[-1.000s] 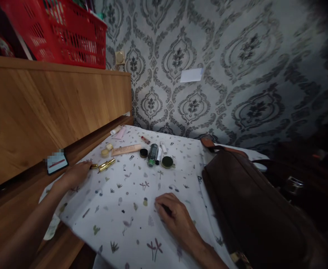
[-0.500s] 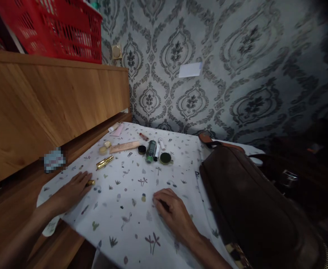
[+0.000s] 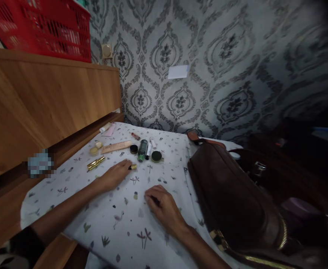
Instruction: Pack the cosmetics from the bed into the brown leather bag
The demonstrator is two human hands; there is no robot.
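Note:
My left hand (image 3: 118, 174) reaches over the patterned white cloth, its fingers closed around a small gold-and-black lipstick (image 3: 134, 167) whose gold end sticks out to the right. My right hand (image 3: 164, 206) rests on the cloth with fingers curled in and nothing visible in them. Another gold tube (image 3: 95, 163) lies left of my left hand. Beyond it are a peach squeeze tube (image 3: 116, 147), a black-lidded jar (image 3: 134, 149), a green bottle (image 3: 143, 150), a white tube with a black cap (image 3: 148, 152) and a round dark green tin (image 3: 156, 156).
A dark brown handbag (image 3: 228, 186) stands at the right, its strap (image 3: 208, 142) toward the wall. Two small pale jars (image 3: 94, 151) and a pink tube (image 3: 109, 129) lie at the far left. A wooden cabinet (image 3: 51, 104) bounds the left, with a red basket (image 3: 48, 33) on top.
My left hand has moved right and away from me across the cloth, carrying the lipstick toward the green bottle. My right hand stays curled on the cloth. The whole view has shifted slightly.

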